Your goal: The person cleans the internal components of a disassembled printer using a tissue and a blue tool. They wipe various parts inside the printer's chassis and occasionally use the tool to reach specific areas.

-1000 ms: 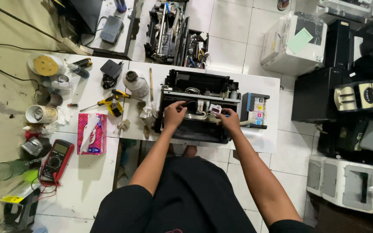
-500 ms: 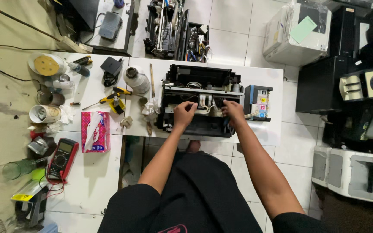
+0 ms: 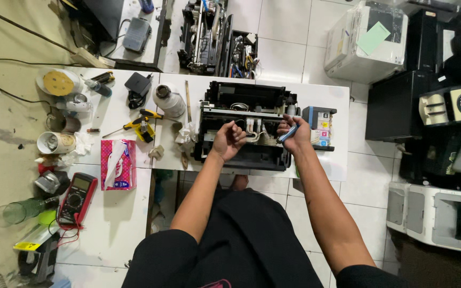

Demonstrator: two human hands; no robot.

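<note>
Your left hand [image 3: 229, 140] rests over the open black printer [image 3: 246, 125], its fingers curled down into the middle of the exposed works, near the bundle of pale tubes [image 3: 257, 130]; you cannot tell from this height whether they pinch anything. Your right hand [image 3: 295, 134] sits at the right end of the same printer, fingers clamped together around a slim blue tool [image 3: 288, 133] (a pen-like stick, its tip aimed toward the tubes). The printer lies on the white tabletop [image 3: 337, 160], its lid off, directly ahead of your lap. Just beside its right side stands the ink tank block [image 3: 320, 124] with coloured labels, touching the printer body.

To the left of the printer lie a white roll [image 3: 167, 100], a yellow-handled tool [image 3: 141, 124] and crumpled tissue [image 3: 187, 136]. Farther left, on the next tabletop, are a pink tissue box [image 3: 118, 164], a red multimeter [image 3: 78, 197], a black power adapter [image 3: 137, 85] and a tape roll [image 3: 55, 142]. On the tiled floor to your right stand several other printers, one of them white [image 3: 366, 40].
</note>
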